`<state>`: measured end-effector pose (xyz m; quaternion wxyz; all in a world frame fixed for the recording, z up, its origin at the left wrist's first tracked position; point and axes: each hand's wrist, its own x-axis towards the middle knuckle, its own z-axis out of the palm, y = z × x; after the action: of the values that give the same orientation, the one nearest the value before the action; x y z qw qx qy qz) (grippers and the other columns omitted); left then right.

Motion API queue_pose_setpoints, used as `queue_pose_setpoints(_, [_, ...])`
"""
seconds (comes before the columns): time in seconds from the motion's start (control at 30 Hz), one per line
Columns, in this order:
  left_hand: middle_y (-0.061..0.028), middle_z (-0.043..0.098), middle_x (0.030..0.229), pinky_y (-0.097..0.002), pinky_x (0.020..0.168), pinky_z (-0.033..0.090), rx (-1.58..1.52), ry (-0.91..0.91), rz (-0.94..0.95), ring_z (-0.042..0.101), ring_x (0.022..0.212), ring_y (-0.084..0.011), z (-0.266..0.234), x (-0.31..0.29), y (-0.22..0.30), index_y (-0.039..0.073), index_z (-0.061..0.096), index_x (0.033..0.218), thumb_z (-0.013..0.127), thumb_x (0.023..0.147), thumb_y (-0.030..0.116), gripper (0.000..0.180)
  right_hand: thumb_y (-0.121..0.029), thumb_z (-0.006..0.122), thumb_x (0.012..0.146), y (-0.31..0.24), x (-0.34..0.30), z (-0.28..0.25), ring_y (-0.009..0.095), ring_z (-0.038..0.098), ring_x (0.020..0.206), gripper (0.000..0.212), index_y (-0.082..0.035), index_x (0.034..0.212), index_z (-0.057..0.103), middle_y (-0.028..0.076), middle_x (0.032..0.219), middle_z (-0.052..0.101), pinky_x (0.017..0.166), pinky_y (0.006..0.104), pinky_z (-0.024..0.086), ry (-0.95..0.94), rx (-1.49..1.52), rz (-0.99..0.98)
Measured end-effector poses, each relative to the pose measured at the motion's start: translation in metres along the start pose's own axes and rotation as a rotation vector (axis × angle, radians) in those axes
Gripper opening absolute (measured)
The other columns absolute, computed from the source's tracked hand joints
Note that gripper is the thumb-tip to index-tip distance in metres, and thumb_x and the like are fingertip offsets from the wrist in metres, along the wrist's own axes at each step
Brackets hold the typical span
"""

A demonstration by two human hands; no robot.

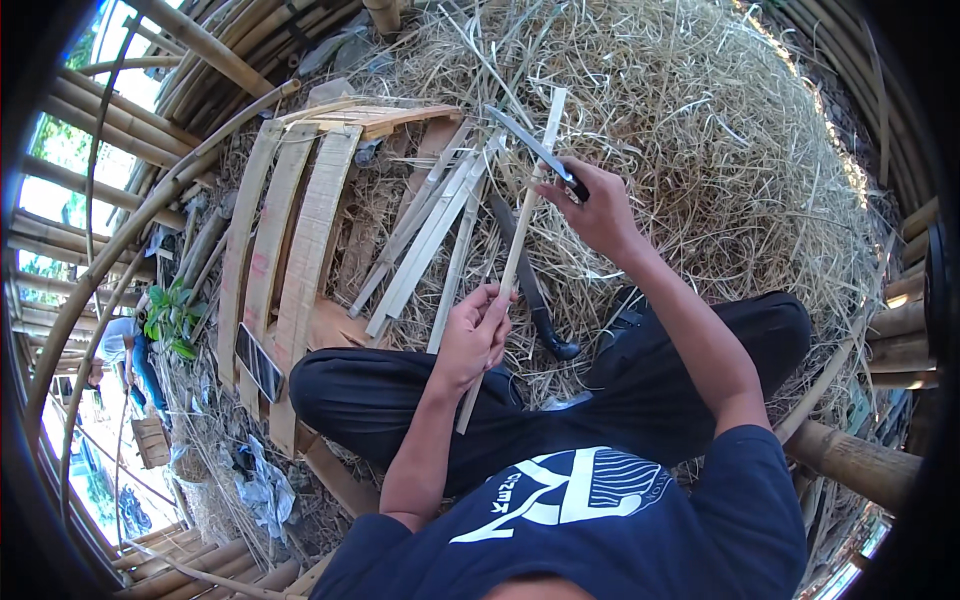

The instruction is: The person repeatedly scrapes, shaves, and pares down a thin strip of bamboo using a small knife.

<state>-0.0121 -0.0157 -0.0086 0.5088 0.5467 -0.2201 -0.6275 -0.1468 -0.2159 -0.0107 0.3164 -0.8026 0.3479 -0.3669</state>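
Navy T-shirt [600, 550] cloth, nearest the camera, spreads below a slender pale strip [520, 240] held aslant above the wearer's lap. Far to the strip's left, another person [118, 345] shows beyond bamboo poles [120, 130]; closer on that side, what looks like a dark phone [260, 362] rests against three broad slats [310, 240], and loose strips [430, 245] lie between the slats and the held strip. The left hand [472, 340] has its grip closed round the strip's lower part. A long dark-bladed knife [532, 285] lies beneath the strip, its black handle to the strip's lower right. At the strip's right, near its upper end, the right hand [597, 210] grips a smaller knife [520, 132], whose blade slants across the strip; whether the edge bites cannot be told. Straw [720, 150] covers the ground farther right of the strip. Judging by the pose, the step in hand is shaving or smoothing the strip; the next move seems to call for a firm left grip and a shallow blade angle, clear of the left fingers.
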Motion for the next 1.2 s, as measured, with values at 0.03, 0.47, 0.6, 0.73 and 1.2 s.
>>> queue_pose_setpoints(0.03, [0.0026,0.042,0.059,-0.0182,0.032,0.028,0.017,-0.002,0.002,0.032,0.037,-0.0022,0.0,-0.001,-0.001,0.002,0.051,0.108,0.046,0.101,0.02,0.02,-0.028,0.074,0.081,-0.003,-0.002,-0.001,0.024,0.061,0.062,0.039,-0.002,0.108,0.065,0.014,0.077,0.066,0.061,0.034,0.048,0.002,0.0,0.0])
queue_pose_setpoints(0.47, [0.0045,0.04,0.056,-0.019,0.032,0.027,0.115,0.007,0.015,0.031,0.036,-0.0017,0.004,0.0,-0.011,0.002,0.053,0.105,0.046,0.101,0.021,0.02,-0.01,0.07,0.079,0.006,-0.011,0.007,0.031,0.061,0.067,0.014,0.0,0.088,0.065,0.014,0.077,0.062,0.063,0.0388,0.047,0.09,-0.04,-0.005])
queue_pose_setpoints(0.6, [0.0045,0.04,0.056,-0.0194,0.031,0.026,0.093,0.014,0.005,0.03,0.035,-0.0017,0.01,0.001,-0.013,0.002,0.052,0.105,0.045,0.102,0.021,0.02,-0.002,0.065,0.078,0.006,-0.012,0.012,0.032,0.062,0.066,0.009,0.0,0.086,0.06,0.014,0.077,0.062,0.06,0.0391,0.047,0.16,-0.119,-0.127])
queue_pose_setpoints(0.73, [0.0042,0.038,0.055,-0.0197,0.03,0.023,0.016,-0.001,-0.025,0.029,0.033,-0.0023,0.013,0.005,-0.012,0.004,0.049,0.106,0.044,0.102,0.022,0.019,-0.007,0.066,0.081,0.004,-0.006,0.016,0.025,0.059,0.057,0.009,-0.001,0.082,0.06,0.012,0.065,0.059,0.054,0.0363,0.044,0.174,-0.106,0.103])
queue_pose_setpoints(1.2, [0.003,0.04,0.058,-0.0188,0.031,0.025,-0.135,-0.016,-0.083,0.031,0.034,-0.0031,0.001,-0.003,-0.01,0.005,0.049,0.106,0.043,0.102,0.021,0.017,-0.028,0.071,0.084,0.036,0.041,-0.072,0.007,0.048,0.052,0.022,-0.006,0.088,0.071,0.001,0.07,0.067,0.055,0.0266,0.042,0.244,0.085,0.735])
